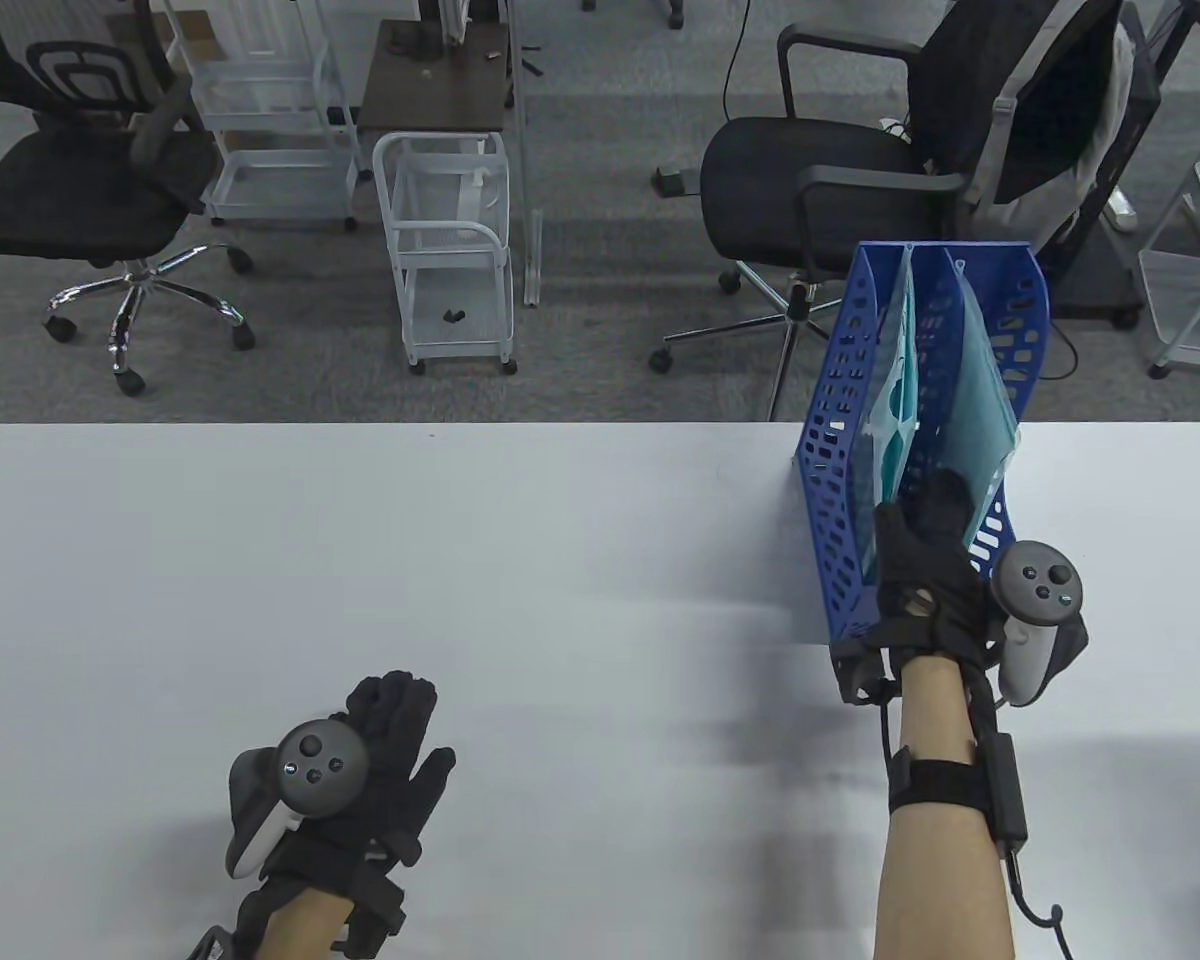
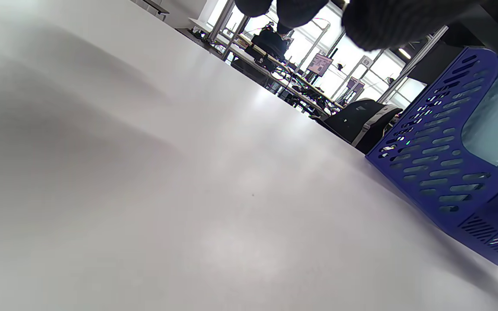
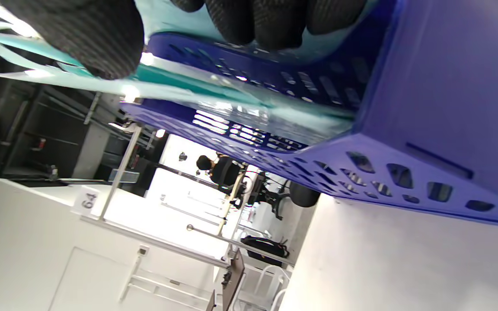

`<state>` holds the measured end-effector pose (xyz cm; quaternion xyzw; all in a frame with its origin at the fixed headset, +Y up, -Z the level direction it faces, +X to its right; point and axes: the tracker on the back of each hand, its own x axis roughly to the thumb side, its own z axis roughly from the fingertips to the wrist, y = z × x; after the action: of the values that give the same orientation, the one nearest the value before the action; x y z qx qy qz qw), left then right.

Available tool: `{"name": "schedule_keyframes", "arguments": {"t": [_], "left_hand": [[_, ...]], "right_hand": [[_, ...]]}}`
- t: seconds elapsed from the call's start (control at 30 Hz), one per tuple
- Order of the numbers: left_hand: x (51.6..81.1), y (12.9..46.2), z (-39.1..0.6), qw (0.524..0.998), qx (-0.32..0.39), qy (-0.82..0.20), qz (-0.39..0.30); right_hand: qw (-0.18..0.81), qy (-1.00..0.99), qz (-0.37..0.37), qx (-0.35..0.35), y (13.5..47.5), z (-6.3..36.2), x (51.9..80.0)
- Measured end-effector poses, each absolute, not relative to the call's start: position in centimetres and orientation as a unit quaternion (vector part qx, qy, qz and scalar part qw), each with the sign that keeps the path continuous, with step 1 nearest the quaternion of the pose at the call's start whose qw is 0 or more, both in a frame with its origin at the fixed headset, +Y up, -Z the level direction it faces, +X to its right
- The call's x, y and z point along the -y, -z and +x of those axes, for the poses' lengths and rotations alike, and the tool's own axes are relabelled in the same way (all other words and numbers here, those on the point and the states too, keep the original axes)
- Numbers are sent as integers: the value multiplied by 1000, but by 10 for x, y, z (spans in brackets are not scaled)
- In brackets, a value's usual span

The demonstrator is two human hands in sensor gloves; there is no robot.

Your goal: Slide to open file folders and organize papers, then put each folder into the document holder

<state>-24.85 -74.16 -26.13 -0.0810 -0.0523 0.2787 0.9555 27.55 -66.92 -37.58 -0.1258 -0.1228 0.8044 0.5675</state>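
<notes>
Your right hand (image 1: pixel 925 560) grips the teal folder (image 1: pixel 980 400) inside the blue document holder (image 1: pixel 830 470), while your left hand (image 1: pixel 380 740) rests relaxed on the bench (image 1: pixel 460 560).

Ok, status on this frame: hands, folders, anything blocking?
Left hand open, flat on the table. Right hand at the right folder in the blue holder, grip unclear. Second folder already slotted. Nothing blocking.

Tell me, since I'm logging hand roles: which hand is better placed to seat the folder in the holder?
Right. The right hand is already at the holder, fingers on the folder in its right slot. The left hand rests on the table, far from it.
</notes>
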Motion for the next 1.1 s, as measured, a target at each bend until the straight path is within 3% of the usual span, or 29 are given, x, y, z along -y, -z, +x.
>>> {"name": "schedule_keyframes", "arguments": {"t": [0.13, 0.23, 0.3, 0.4, 0.43, 0.47, 0.53, 0.7, 0.9, 1.1], "left_hand": [[741, 261, -250, 956, 45, -276, -83], [741, 260, -252, 956, 38, -277, -83], [740, 260, -254, 957, 36, -278, -76], [737, 259, -255, 956, 40, -282, -66], [736, 258, -255, 957, 44, -281, -65], [735, 258, -254, 957, 47, -278, -63], [734, 257, -252, 959, 51, -274, -59], [736, 259, -248, 961, 58, -267, -49], [740, 261, -251, 974, 30, -221, -50], [745, 266, -259, 974, 7, -219, -64]], "right_hand": [[460, -862, -68, 203, 337, 230, 658], [350, -908, -2, 228, 299, 175, 672], [304, -934, 31, 187, 284, 146, 690], [213, -973, 63, 65, 277, 109, 725], [173, -983, 59, 8, 275, 106, 732], [165, -984, 60, 2, 274, 104, 735], [156, -985, 72, 30, 273, 104, 742], [126, -989, 72, 9, 272, 109, 747], [79, -995, 45, 44, 271, 106, 744], [58, -997, 48, 27, 272, 99, 747]]}}
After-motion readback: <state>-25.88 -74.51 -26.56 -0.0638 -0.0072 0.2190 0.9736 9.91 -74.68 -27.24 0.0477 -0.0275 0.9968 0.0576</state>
